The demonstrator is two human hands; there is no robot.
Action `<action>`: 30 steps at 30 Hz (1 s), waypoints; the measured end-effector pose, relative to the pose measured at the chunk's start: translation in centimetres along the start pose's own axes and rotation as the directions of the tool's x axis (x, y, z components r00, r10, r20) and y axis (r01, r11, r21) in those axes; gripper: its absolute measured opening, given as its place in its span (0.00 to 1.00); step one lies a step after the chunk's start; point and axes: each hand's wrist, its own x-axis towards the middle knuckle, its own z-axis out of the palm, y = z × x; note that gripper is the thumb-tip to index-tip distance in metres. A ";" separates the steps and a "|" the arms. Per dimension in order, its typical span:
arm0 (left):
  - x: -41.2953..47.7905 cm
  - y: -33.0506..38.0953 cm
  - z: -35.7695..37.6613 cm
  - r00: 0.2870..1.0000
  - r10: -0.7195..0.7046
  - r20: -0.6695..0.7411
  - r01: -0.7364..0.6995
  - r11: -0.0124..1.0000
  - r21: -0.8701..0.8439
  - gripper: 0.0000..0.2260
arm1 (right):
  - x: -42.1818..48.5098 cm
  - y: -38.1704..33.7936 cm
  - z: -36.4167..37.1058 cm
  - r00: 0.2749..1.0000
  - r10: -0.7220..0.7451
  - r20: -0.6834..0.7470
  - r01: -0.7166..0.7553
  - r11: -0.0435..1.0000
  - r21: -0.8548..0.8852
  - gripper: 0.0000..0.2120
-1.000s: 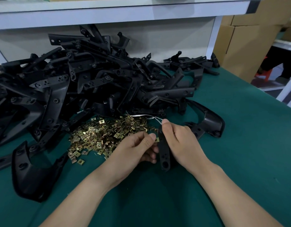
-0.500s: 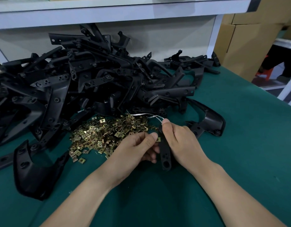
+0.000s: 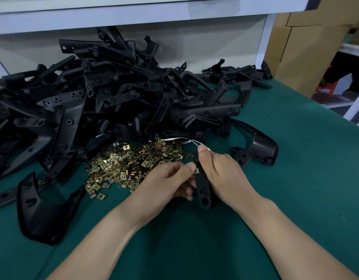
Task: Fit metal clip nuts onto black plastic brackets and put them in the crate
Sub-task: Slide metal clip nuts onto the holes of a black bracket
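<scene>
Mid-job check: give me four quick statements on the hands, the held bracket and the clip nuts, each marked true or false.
1. The right hand grips a narrow black plastic bracket. True.
2. The left hand rests flat and empty. False: it pinches a brass-coloured metal clip nut against the bracket.
3. The loose pile of clip nuts lies on the green table mat. True.
4. A crate stands beside the hands. False: none shows; only brown cardboard boxes at far right.
</scene>
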 end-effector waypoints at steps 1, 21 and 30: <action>0.0 0.0 0.0 1.000 0.001 0.002 -0.001 1.000 0.000 0.13 | 0.0 0.0 0.0 1.000 0.000 0.000 0.000 1.000 0.003 0.25; -0.3 -0.2 -0.7 0.985 0.062 0.163 -0.059 0.998 -0.025 0.16 | -0.2 -0.6 -0.2 0.978 0.027 -0.207 -0.011 0.997 0.078 0.33; -0.3 -0.3 -0.5 0.982 0.087 0.169 -0.088 0.996 -0.006 0.10 | -0.3 -0.9 -0.1 0.965 -0.064 -0.253 0.049 0.997 -0.067 0.30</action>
